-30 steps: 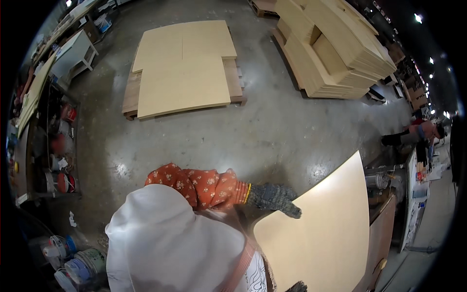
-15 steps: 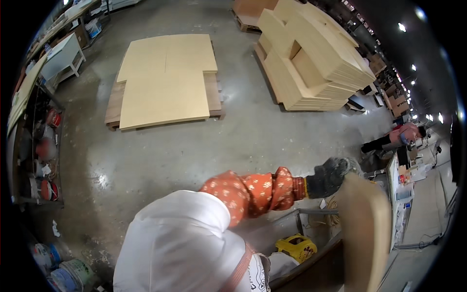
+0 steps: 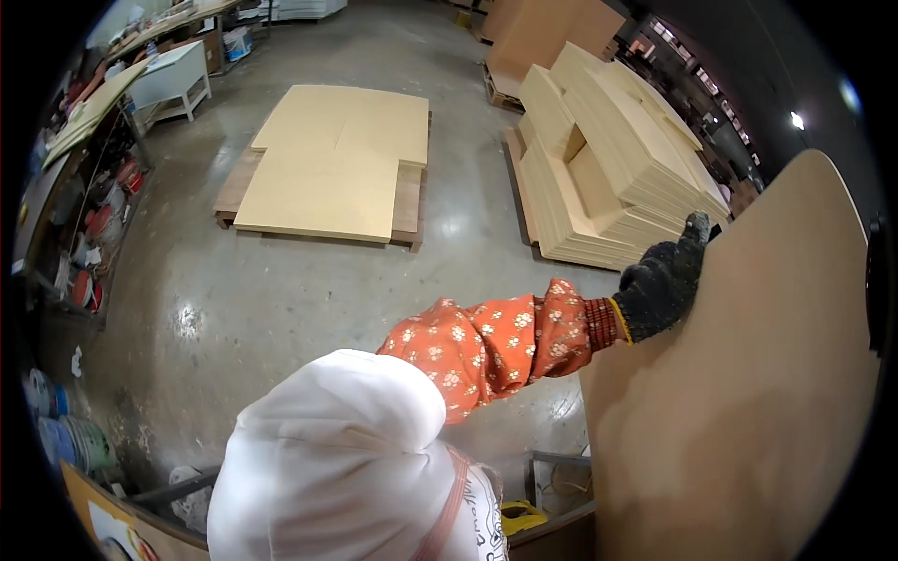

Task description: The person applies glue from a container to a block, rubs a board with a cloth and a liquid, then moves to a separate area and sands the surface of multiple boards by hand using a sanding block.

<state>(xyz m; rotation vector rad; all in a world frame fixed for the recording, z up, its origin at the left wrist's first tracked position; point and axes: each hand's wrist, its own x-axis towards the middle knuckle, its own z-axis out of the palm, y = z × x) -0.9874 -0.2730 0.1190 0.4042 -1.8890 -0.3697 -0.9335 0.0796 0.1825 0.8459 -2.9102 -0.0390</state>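
My left hand (image 3: pixel 659 285), in a dark grey work glove with a yellow cuff edge, grips the left edge of a large light-brown board (image 3: pixel 748 393). The board stands tilted at the right, its broad face toward me, with a rounded upper corner. A red floral sleeve (image 3: pixel 496 346) covers my left forearm, below a white garment shoulder (image 3: pixel 327 449). My right hand cannot be seen.
Ahead on the floor, yellowish panels (image 3: pixel 327 178) lie on a low pallet (image 3: pixel 245 178). A taller stack of panels (image 3: pixel 608 159) stands to the right. Shelves with buckets (image 3: pixel 89 290) line the left. Beneath my arm is a yellow object (image 3: pixel 522 517), partly hidden.
The board, seen blurred and nearly edge-on before, now shows its broad face and fills the right side. My left hand has moved up along with it. The whole view has shifted.
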